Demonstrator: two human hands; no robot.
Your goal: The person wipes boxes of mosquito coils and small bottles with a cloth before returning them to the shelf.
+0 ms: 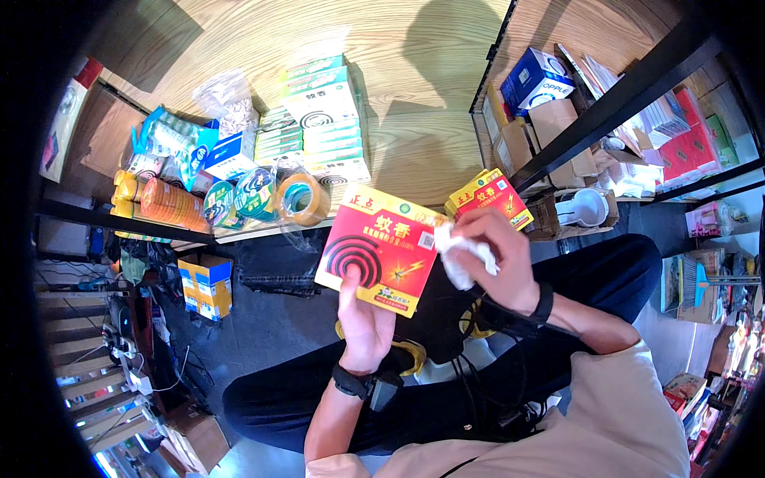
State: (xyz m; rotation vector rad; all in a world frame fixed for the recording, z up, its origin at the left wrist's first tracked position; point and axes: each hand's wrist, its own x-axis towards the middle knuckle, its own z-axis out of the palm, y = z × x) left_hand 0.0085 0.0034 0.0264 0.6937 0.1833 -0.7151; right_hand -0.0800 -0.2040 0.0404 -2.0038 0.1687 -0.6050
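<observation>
Above my lap, my left hand (366, 328) grips a red and yellow mosquito coil box (412, 254) from below, thumb on its printed front. A crumpled white tissue (469, 260) is pinched in my right hand (501, 254), and it touches or nearly touches the box's right edge. More red and yellow boxes (493, 197) of the same kind sit at the shelf's front right edge, just beyond my right hand. Green and white mosquito coil boxes (327, 107) stand piled on the wooden shelf (418, 137) ahead of me.
Left on the shelf are a tape roll (303, 200), round green tubs (256, 194), orange bottles (173, 203) and a blue bag (179, 143). A black metal post (609, 98) slants across the right, by cardboard boxes (562, 143) and a white scoop-like item (583, 209). An open carton (206, 287) stands lower left.
</observation>
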